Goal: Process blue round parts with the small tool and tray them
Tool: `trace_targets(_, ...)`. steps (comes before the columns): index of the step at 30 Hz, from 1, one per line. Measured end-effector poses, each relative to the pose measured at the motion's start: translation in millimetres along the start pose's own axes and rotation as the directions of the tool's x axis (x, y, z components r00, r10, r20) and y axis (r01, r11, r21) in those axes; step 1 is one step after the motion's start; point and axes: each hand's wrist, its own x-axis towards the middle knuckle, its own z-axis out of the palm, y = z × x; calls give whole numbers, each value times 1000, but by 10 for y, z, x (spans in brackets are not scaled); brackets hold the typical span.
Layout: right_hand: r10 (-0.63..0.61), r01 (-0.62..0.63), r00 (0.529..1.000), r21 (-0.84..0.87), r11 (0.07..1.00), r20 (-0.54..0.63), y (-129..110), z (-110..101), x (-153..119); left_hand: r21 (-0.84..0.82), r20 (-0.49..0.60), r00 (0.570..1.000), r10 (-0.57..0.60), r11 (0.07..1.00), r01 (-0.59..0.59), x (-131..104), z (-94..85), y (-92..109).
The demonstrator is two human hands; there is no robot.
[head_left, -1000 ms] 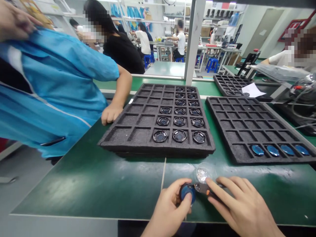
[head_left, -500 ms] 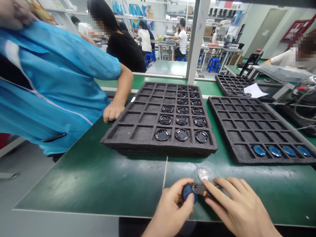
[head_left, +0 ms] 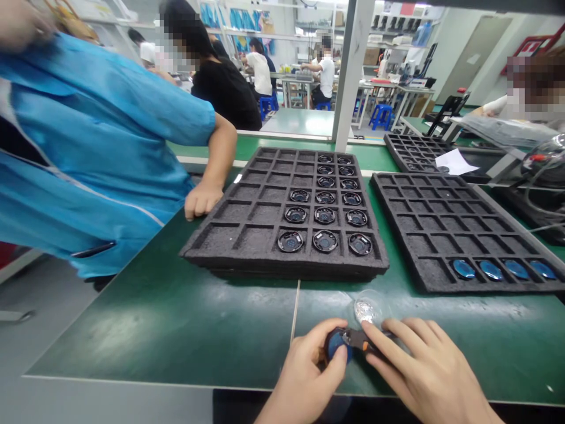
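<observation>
My left hand (head_left: 304,377) grips a small round blue speaker part (head_left: 338,344) at the near edge of the green table (head_left: 176,318). My right hand (head_left: 424,371) holds a small tool with an orange-and-black grip (head_left: 358,340), its tip against the blue part. Just beyond the hands lies a small clear dish with shiny bits (head_left: 366,308). A black foam tray (head_left: 247,235) ahead holds several round speaker parts (head_left: 325,240) in its right columns. To the right, a second black foam tray (head_left: 432,224) carries several blue discs (head_left: 463,269) in its near row.
A person in a blue shirt (head_left: 88,147) leans on the table at left, with a fist (head_left: 200,200) beside the tray. A white post (head_left: 351,70) stands behind the trays. Another tray with paper (head_left: 450,161) and cabled equipment (head_left: 542,171) sit at right. Other workers sit beyond.
The view has shifted slightly. My hands stay at the near edge on the blue part and tool; the person in blue has barely moved.
</observation>
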Motion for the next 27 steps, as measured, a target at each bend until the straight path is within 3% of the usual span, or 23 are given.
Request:
trace_targets(9,-49,49,999,-26,998,2,6,-33,5,-22,38,996,-79,997,80,-1,-5,22)
trace_targets(15,-63,63,998,-2,998,6,19,-32,-14,-207,89,976,-200,955,215,42,13,51)
trace_targets(18,-36,36,998,4,999,-42,89,-152,-56,-297,34,967,-253,921,252,80,11,56)
trace_targets(22,87,-94,993,-85,992,-76,255,-334,-106,-335,-5,967,-254,912,238,92,16,49)
trace_targets(27,110,-102,994,-191,976,29,441,-289,-200,-313,-1,981,-196,931,186,99,30,38)
